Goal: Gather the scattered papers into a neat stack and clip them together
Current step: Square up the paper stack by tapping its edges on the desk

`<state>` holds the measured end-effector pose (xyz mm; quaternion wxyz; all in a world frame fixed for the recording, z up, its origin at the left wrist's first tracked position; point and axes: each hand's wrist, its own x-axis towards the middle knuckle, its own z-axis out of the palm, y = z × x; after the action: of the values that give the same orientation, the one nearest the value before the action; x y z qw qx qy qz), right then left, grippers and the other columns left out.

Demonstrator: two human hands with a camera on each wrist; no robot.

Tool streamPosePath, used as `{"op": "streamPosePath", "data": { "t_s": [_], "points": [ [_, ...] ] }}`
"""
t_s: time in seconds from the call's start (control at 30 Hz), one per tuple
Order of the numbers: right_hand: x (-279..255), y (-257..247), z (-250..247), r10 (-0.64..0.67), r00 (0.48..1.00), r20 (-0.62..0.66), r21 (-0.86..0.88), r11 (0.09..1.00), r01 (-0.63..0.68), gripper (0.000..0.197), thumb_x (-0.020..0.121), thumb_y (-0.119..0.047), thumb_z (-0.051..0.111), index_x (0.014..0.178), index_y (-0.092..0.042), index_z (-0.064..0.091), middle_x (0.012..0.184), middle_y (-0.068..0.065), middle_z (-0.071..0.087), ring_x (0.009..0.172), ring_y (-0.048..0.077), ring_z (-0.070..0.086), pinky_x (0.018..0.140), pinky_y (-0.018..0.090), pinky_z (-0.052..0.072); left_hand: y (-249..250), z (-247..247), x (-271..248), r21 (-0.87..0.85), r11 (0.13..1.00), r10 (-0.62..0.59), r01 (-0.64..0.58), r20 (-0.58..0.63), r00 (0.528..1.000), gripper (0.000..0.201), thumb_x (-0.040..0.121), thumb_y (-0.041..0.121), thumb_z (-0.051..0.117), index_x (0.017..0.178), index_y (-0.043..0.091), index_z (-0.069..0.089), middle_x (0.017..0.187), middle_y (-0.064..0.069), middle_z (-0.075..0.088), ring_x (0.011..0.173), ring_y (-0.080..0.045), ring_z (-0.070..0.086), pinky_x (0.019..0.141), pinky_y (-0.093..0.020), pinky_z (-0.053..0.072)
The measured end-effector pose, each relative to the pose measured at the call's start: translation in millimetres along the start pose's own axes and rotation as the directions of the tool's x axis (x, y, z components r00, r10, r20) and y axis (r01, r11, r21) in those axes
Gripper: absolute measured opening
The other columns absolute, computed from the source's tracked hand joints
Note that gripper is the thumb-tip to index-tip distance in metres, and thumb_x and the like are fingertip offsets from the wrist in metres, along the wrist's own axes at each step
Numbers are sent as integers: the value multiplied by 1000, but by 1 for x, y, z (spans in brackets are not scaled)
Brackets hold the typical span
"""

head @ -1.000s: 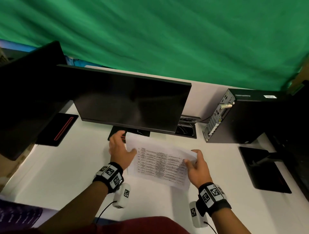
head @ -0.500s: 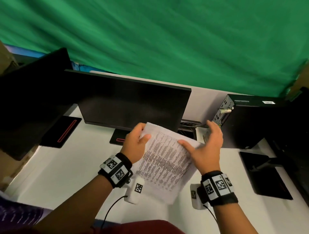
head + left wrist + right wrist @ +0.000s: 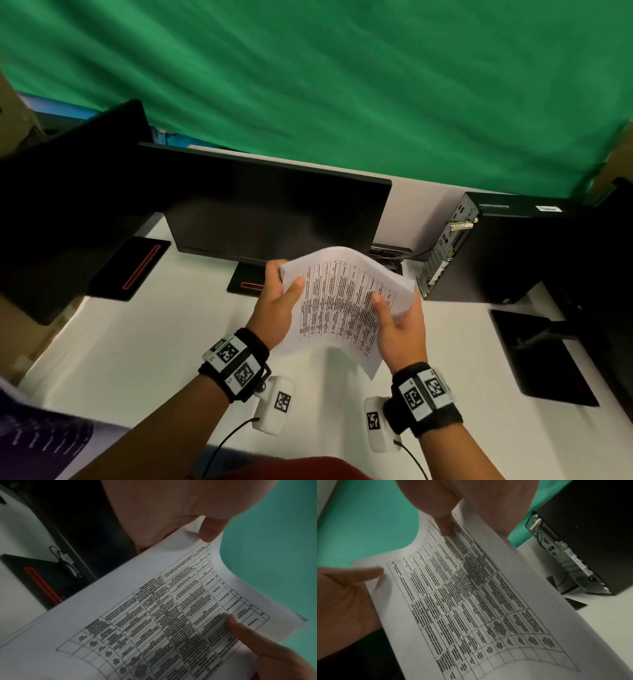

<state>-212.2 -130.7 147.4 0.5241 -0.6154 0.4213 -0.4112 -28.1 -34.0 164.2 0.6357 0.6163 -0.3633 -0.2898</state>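
A small stack of white papers (image 3: 337, 301) with a printed table is held up off the white desk (image 3: 154, 335), in front of the middle monitor. My left hand (image 3: 279, 301) grips the stack's left edge, thumb on the printed face. My right hand (image 3: 399, 325) grips the right edge, thumb on the front and fingers behind. The sheets bow between the two hands. The left wrist view shows the papers (image 3: 154, 615) close up with my left thumb tip on the top corner. The papers (image 3: 471, 601) fill the right wrist view too. No clip is in view.
A black monitor (image 3: 270, 209) stands behind the papers, with its base (image 3: 246, 284) on the desk. Another dark monitor (image 3: 61, 198) is at the left with a flat base (image 3: 130, 267). A black computer case (image 3: 496, 253) stands at the right, with a further stand (image 3: 544, 353) beside it.
Both hands lifted the papers off the desk and turned them from lying crosswise to nearly lengthwise. The right hand has closed onto the right edge.
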Motion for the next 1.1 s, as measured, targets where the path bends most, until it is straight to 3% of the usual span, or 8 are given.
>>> {"op": "streamPosePath", "data": {
  "t_s": [0.13, 0.23, 0.37, 0.43, 0.53, 0.6, 0.8, 1.1],
  "points": [
    [-18, 37, 1, 148, 988, 50, -71, 987, -144, 48, 88, -42, 68, 126, -21, 50, 120, 1, 66, 111, 16, 65, 94, 42, 56, -26, -3, -13, 68, 992, -109, 110, -5, 994, 17, 94, 29, 56, 103, 30, 42, 97, 5, 55, 89, -13, 59, 77, -26, 49],
    [-26, 46, 1, 160, 987, 31, -40, 987, -159, 22, 93, -30, 64, 112, -30, 52, 112, -4, 68, 103, 8, 65, 93, 36, 55, -27, -1, -17, 35, 987, -155, 156, -27, 988, 14, 97, 26, 52, 109, 22, 45, 99, 1, 58, 89, -17, 60, 72, -23, 47],
    [-24, 40, 1, 135, 991, 15, 32, 990, -136, 45, 87, -35, 73, 122, -18, 50, 113, 1, 67, 103, 15, 66, 89, 35, 57, -24, 4, -12, 46, 987, -151, 156, -96, 984, 12, 97, 33, 50, 103, 23, 52, 99, 4, 59, 91, -13, 58, 73, -22, 43],
    [-21, 33, 2, 87, 996, -33, 54, 995, -85, 44, 81, -45, 74, 112, -22, 53, 104, 2, 66, 95, 17, 66, 77, 29, 56, -27, 4, -8, 57, 985, -154, 164, -143, 978, 9, 96, 37, 51, 97, 29, 54, 99, 4, 62, 92, -18, 60, 76, -29, 48],
    [-16, 26, 6, 56, 991, -125, 51, 997, -50, 38, 76, -59, 62, 93, -25, 59, 96, -2, 65, 92, 22, 63, 77, 37, 54, -29, 5, -5, 37, 983, -173, 181, -160, 972, 8, 96, 35, 51, 92, 30, 56, 97, 3, 66, 88, -22, 65, 75, -34, 54],
    [-11, 26, 8, 76, 982, -172, 66, 996, -66, 25, 86, -48, 62, 86, -24, 62, 94, -4, 66, 94, 24, 63, 84, 43, 53, -29, 5, -3, 8, 983, -181, 184, -152, 972, 8, 95, 32, 52, 94, 27, 58, 99, 2, 69, 91, -23, 67, 78, -37, 55],
    [-5, 21, 9, 76, 979, -192, 82, 995, -61, 16, 97, -16, 52, 84, -17, 61, 83, -16, 66, 86, 14, 59, 78, 33, 47, -25, 5, 2, -33, 982, -188, 186, -162, 969, 15, 94, 32, 50, 94, 21, 60, 100, 2, 73, 93, -25, 68, 87, -49, 54],
    [-1, 28, 5, 44, 993, -113, 137, 990, -28, 12, 96, -32, 56, 94, -20, 59, 93, -16, 72, 90, 19, 65, 73, 35, 53, -25, -1, 1, -46, 991, -129, 126, -73, 989, 22, 89, 36, 52, 104, 22, 59, 107, 3, 68, 98, -23, 65, 86, -45, 53]
  ]
}}
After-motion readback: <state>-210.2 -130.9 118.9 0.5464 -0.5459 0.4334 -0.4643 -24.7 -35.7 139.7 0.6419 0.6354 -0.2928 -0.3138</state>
